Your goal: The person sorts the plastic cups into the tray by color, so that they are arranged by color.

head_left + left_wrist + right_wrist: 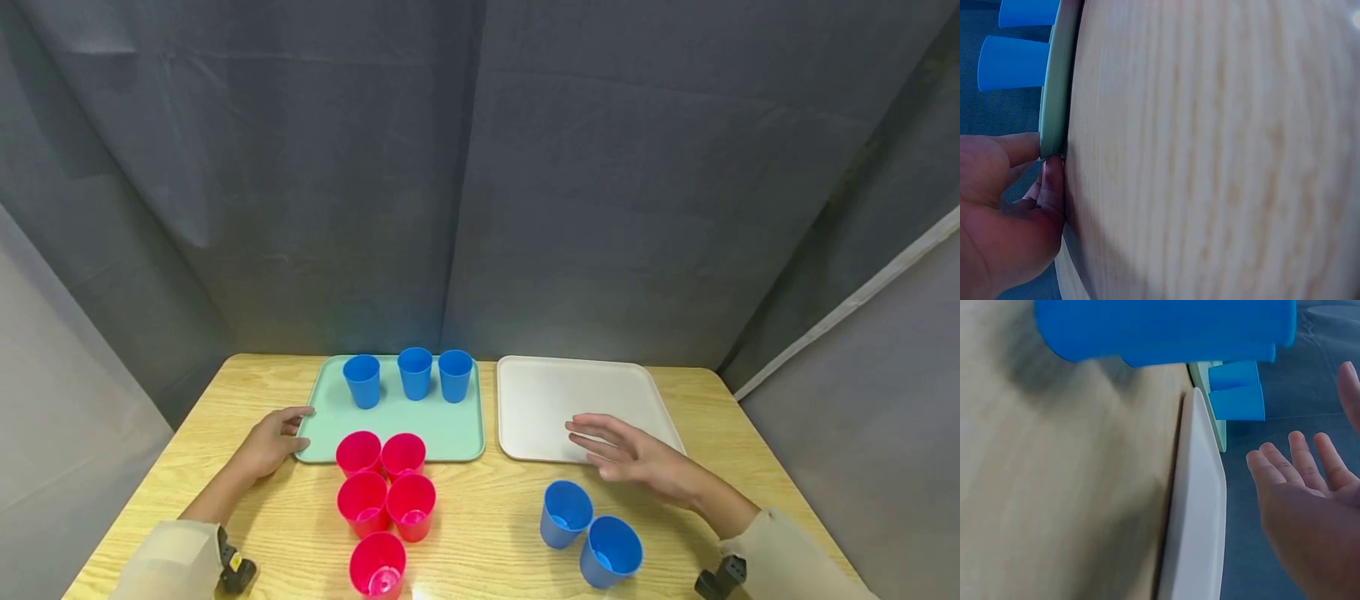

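Observation:
My left hand (272,442) is at the left edge of a light green tray (322,421). In the left wrist view its thumb and fingers pinch the tray's rim (1054,125). Three blue cups stand along the far half of this tray, the leftmost blue cup (363,383) a little nearer than the others. My right hand (637,457) hovers with spread fingers over the near right part of a white tray (570,400) and holds nothing. Nearest to it on the table are two more upright blue cups, a left one (564,517) and a right one (609,554).
Several pinkish-red cups (363,504) stand upright in a cluster in front of the green tray, the far ones overlapping its near edge in the head view. The wooden table (480,533) ends at a grey curtain (450,208) behind the trays.

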{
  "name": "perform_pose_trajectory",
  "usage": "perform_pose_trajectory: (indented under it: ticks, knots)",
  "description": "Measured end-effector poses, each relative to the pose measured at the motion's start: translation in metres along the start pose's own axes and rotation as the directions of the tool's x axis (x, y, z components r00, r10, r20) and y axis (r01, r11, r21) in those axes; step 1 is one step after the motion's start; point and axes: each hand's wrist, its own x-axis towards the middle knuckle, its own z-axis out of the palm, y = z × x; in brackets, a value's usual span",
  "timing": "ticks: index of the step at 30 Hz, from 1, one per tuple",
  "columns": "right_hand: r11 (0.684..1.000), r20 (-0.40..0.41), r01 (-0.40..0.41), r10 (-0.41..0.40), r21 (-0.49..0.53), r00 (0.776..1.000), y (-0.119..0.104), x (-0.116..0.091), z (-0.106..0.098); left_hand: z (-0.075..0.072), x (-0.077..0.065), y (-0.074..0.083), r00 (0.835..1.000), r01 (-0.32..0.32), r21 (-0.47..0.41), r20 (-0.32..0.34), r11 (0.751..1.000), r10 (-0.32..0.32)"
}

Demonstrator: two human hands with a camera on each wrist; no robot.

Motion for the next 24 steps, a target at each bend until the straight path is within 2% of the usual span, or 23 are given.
perform_pose_trajectory:
  ticks: [5, 15, 22, 24]
  knots:
    - [1.000, 0.021, 0.005, -0.006, 0.021, 1.000, 0.005, -0.024, 0.009, 0.001, 0.000, 0.000, 1.000, -0.008, -0.004, -0.003, 1.000, 0.008]
    - [0.993, -0.037, -0.067, 0.071, 0.093, 0.997, 0.016, -0.059, 0.033, 0.000, -0.001, 0.002, 1.000, -0.005, -0.002, -0.006, 1.000, 0.005]
    - [0.964, -0.034, -0.054, 0.064, 0.259, 0.997, 0.023, -0.076, 0.053, 0.000, 0.000, 0.000, 1.000, 0.003, -0.002, -0.009, 1.000, -0.003]
    - [0.962, -0.041, -0.050, 0.063, 0.268, 0.997, 0.025, -0.079, 0.057, -0.001, 0.000, 0.000, 1.000, 0.004, -0.002, -0.008, 1.000, -0.004]
